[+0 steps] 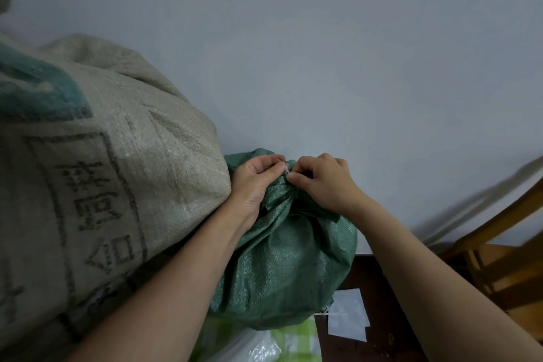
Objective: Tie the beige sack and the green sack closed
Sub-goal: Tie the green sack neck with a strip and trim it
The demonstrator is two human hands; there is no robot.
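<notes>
The green woven sack (288,267) stands in the middle against the wall, its mouth gathered into a bunched neck. My left hand (255,182) grips the neck from the left and pinches a thin white tie (286,170) at its top. My right hand (323,179) pinches the same tie from the right, fingers curled over the gathered fabric. The large beige sack (97,179) with dark printed characters and a teal patch leans on the left, touching the green sack. The beige sack's mouth is out of view.
A plain grey wall fills the background. A wooden chair (499,258) stands at the right. On the dark floor lie a white paper sheet (348,314), a green checked cloth (296,341) and a clear plastic bag (249,350).
</notes>
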